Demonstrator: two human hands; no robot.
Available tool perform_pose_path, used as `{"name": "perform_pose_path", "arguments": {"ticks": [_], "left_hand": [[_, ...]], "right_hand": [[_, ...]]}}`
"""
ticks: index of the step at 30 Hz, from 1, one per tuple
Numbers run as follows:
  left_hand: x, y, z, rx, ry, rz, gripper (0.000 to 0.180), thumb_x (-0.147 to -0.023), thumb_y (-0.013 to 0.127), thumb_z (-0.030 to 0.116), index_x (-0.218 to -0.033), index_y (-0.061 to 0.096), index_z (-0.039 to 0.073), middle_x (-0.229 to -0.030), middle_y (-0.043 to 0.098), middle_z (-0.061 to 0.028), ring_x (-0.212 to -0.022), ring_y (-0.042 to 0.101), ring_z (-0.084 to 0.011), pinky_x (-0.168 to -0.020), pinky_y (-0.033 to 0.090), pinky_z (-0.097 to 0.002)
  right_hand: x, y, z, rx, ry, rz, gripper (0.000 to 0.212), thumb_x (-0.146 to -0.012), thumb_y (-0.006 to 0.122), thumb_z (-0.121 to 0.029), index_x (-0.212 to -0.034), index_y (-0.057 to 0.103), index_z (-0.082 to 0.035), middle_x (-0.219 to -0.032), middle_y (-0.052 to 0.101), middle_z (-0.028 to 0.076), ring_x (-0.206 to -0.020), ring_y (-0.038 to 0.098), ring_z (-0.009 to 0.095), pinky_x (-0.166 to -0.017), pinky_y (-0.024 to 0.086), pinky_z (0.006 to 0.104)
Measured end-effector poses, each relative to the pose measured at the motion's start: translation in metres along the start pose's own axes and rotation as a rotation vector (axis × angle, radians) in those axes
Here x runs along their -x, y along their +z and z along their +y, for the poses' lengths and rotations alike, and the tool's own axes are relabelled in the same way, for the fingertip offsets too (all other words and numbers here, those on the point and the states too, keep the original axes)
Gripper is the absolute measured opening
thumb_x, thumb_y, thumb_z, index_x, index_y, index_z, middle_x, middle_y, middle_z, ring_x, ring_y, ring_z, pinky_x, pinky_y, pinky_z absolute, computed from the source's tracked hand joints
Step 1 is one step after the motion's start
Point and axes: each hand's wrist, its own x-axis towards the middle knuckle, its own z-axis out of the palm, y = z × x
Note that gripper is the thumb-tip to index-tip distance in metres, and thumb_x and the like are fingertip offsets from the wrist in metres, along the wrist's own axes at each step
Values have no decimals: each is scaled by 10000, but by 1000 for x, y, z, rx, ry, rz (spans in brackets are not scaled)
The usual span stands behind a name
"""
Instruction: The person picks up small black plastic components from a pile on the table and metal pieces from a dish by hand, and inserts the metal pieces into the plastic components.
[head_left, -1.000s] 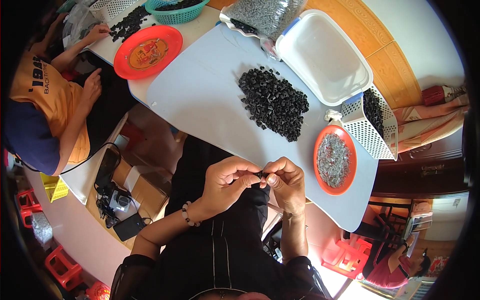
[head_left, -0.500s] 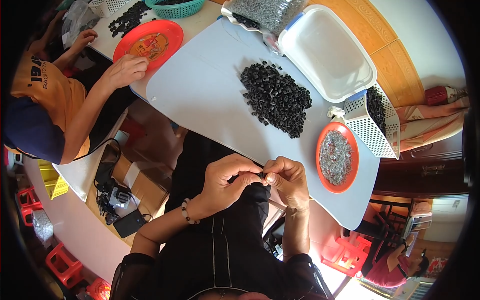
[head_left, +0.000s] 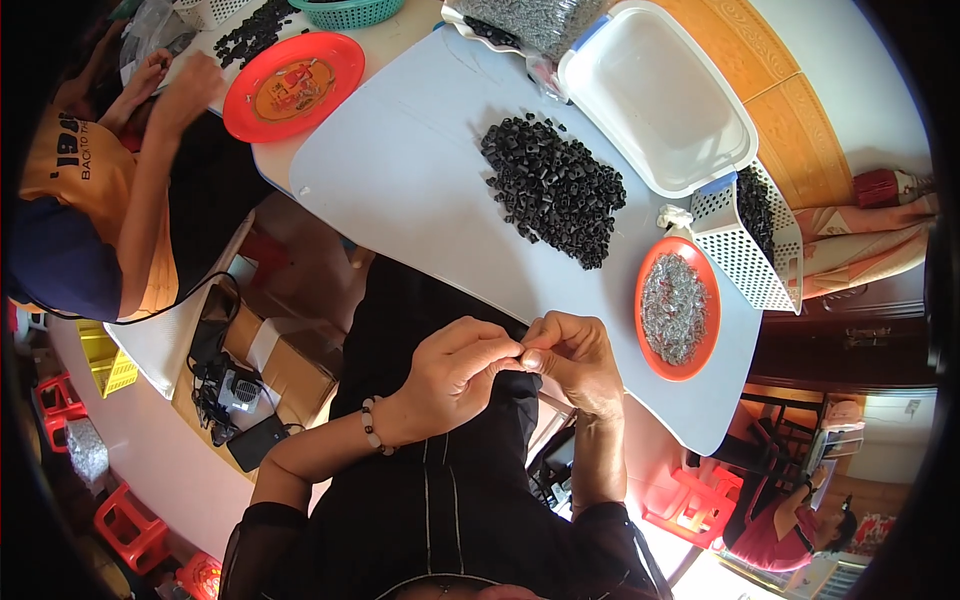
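Note:
My left hand [head_left: 448, 375] and my right hand [head_left: 578, 368] meet fingertip to fingertip in front of the table's near edge. Both pinch closed. A small black plastic part is between the left fingertips, almost wholly covered now; what the right fingers grip is hidden. Beyond them, a heap of small black plastic parts [head_left: 555, 190] lies on the pale table [head_left: 400, 180]. Right of the heap stands an orange-red dish [head_left: 716, 305] with many tiny shiny silvery pieces [head_left: 673, 308] in it.
A white tub [head_left: 660, 100] and a white perforated basket [head_left: 730, 245] with black parts line the far right side. Behind the heap sits a clear bag of grey pieces [head_left: 545, 22]. At left, a co-worker's hand [head_left: 195, 92] is near a red plate [head_left: 245, 112].
My fingertips have drawn closer together, covering the black part that showed between them. The co-worker's hand has moved left, away from the red plate.

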Motion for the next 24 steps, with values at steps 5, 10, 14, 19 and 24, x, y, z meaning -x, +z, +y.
{"name": "perform_pose_path", "arguments": {"ticks": [5,10,14,19,24], "left_hand": [[-1,-1,-4,28,-61,8,173,-810,719,-94,-949,711,8,-906,683,-93,-722,663,-168,-617,523,-263],[-12,-7,-1,110,-70,11,157,-840,713,-65,-979,710,10,-913,683,-95,-760,683,-172,-664,549,-269],[-17,-10,3,109,-36,33,146,-840,723,-45,-975,719,10,-957,676,-102,-754,685,-169,-660,550,-260],[-15,-8,4,94,-20,58,141,-837,734,-37,-971,723,5,-995,648,-105,-758,683,-156,-664,556,-254],[-11,-6,7,123,-65,24,180,-834,730,-51,-1003,718,7,-1007,621,-93,-775,680,-148,-677,568,-246]], "right_hand": [[-6,1,7,25,43,73,180,-831,794,-58,-840,641,36,-790,665,99,-708,617,141,-676,508,260],[-6,0,2,-127,-16,-13,238,-898,757,-162,-998,655,28,-882,693,90,-733,631,122,-681,528,252],[-6,0,2,-200,13,-67,439,-932,711,-321,-1156,633,48,-981,680,103,-786,637,143,-720,530,267],[-7,7,5,-239,47,-102,544,-947,673,-392,-1226,615,72,-979,673,97,-811,616,148,-767,506,265],[-6,1,12,-241,60,-125,527,-943,683,-382,-1196,629,77,-969,669,88,-804,590,139,-761,481,252]]}}
